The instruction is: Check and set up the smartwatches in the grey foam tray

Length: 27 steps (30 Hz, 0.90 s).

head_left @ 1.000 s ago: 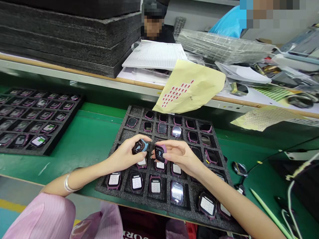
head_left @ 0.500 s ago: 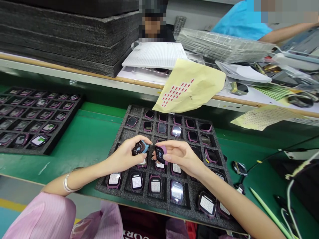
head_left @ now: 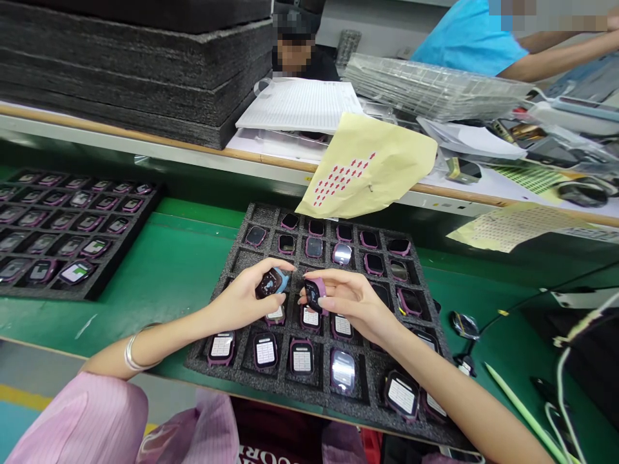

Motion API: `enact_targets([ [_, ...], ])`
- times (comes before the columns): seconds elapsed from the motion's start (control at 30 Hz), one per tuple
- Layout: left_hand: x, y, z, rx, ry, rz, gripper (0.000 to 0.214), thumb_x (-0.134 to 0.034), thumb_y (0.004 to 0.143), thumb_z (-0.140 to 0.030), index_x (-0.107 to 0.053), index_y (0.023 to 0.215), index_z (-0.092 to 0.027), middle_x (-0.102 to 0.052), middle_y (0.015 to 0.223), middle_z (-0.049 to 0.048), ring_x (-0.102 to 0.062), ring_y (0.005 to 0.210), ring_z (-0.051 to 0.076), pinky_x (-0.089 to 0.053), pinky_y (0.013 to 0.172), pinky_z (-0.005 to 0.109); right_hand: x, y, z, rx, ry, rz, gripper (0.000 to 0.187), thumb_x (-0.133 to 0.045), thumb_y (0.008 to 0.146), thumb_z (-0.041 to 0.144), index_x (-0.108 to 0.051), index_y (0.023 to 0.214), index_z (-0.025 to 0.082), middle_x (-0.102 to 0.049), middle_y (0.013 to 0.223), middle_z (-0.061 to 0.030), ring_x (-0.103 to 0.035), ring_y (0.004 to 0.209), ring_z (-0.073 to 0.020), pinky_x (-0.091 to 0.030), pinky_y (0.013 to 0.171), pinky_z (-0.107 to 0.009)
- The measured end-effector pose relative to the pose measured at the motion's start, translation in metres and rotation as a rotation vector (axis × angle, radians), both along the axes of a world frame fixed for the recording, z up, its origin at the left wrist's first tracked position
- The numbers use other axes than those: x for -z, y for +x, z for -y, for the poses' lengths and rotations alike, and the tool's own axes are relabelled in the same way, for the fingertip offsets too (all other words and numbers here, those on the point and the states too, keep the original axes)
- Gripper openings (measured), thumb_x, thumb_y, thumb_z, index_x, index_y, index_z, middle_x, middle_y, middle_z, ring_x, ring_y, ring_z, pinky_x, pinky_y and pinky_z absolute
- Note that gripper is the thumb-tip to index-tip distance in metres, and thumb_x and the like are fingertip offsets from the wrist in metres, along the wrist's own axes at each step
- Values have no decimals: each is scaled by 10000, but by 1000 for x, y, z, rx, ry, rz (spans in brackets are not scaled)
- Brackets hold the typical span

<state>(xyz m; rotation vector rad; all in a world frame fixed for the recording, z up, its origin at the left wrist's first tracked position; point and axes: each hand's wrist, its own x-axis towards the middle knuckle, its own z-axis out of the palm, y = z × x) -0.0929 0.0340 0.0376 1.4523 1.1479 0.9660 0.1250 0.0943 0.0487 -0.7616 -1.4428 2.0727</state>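
Clearly, slipping is the main risk, since both hands are occupied above a full spread of hard screens. The fingers of the left hand (head_left: 244,291) are clamped on a blue watch (head_left: 271,283), gripping it by its edges with the lit face showing. Those of the right hand (head_left: 353,296) pinch a purple watch (head_left: 314,294), which is tilted so that its screen faces toward the left. Both watches are above the middle of a black foam tray (head_left: 246,261), near each other but apart. A thumb sliding on either smooth case could let it fall onto the watches below, and a scratch or chip seems the likely result. Bringing the hands together too quickly could knock one case against the other. Fingertips pressing the glass might also smear it or set off something on the screen. Low wrists add another hazard: the right forearm crosses the tray closely, so a sleeve-side sweep could nudge the skewed watch (head_left: 402,394) near the front right corner. Farther right, a pale cable (head_left: 562,386) and a green stick (head_left: 520,406) lie on the green surface (head_left: 159,258), where an elbow might catch them.
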Motion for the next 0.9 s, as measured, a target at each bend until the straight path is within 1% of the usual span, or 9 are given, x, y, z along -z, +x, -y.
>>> enact_targets([
  [0.13, 0, -2, -2, 39, 16, -10, 375, -531, 769, -82, -523, 1134, -168, -594, 1052, 43, -560, 929, 178, -425, 824, 288, 1, 2, -1, 13, -3, -4, 355, -764, 731, 170, -702, 1081, 183, -739, 932, -80, -698, 854, -198, -524, 795, -291],
  [0.33, -2, -2, -1, 67, 40, -17, 393, -534, 755, -60, -527, 1129, -180, -590, 980, 17, -543, 838, 152, -421, 763, 262, -5, 4, 2, -4, 8, -36, 344, -751, 736, 150, -705, 1075, 190, -739, 914, -70, -702, 851, -203, -528, 788, -297],
  [0.5, -3, -2, 0, 69, 52, -8, 389, -546, 763, -56, -528, 1127, -193, -587, 974, 2, -537, 827, 134, -422, 763, 246, -6, 3, 3, -44, 5, -36, 343, -750, 740, 164, -691, 1078, 178, -731, 931, -78, -697, 885, -218, -526, 796, -309],
  [0.57, -2, -2, -1, 42, 37, -30, 362, -548, 763, -55, -538, 1100, -188, -593, 976, 6, -543, 843, 137, -424, 767, 246, -3, 2, 2, -39, 4, -7, 337, -753, 740, 168, -689, 1070, 172, -731, 933, -82, -698, 887, -223, -525, 802, -317],
  [0.63, -1, -2, -3, 2, -6, -15, 348, -571, 778, -93, -533, 1110, -191, -592, 992, 14, -559, 837, 140, -439, 747, 248, 0, 2, 0, -32, 4, 16, 342, -760, 739, 181, -685, 1072, 170, -731, 946, -85, -699, 899, -230, -521, 823, -328],
  [0.67, -1, -1, -4, -8, -42, 15, 361, -595, 782, -126, -525, 1129, -196, -588, 976, 12, -564, 790, 132, -449, 710, 247, 1, 2, -1, -31, 2, 24, 353, -762, 743, 192, -678, 1085, 171, -730, 961, -86, -696, 918, -233, -518, 838, -334],
  [0.77, 0, -1, -7, -10, -201, 186, 454, -658, 757, -190, -491, 1180, -201, -579, 899, 2, -557, 639, 110, -477, 603, 250, 5, 2, -4, -31, -65, 40, 406, -728, 794, 227, -624, 1184, 187, -714, 1044, -93, -673, 1000, -239, -506, 892, -362],
  [0.8, 0, -1, -8, -18, -256, 254, 462, -657, 752, -189, -489, 1182, -196, -584, 904, 10, -573, 652, 120, -495, 604, 260, 6, 1, -4, -29, -109, 37, 423, -710, 813, 234, -598, 1219, 191, -707, 1070, -97, -665, 1022, -241, -501, 911, -379],
  [0.9, 1, 0, -10, -64, -365, 408, 395, -597, 772, -164, -513, 1158, -184, -609, 990, 53, -623, 825, 175, -548, 691, 312, 9, 0, -5, -17, -240, 12, 424, -666, 851, 254, -557, 1254, 176, -691, 1110, -118, -656, 1046, -258, -489, 943, -435],
])
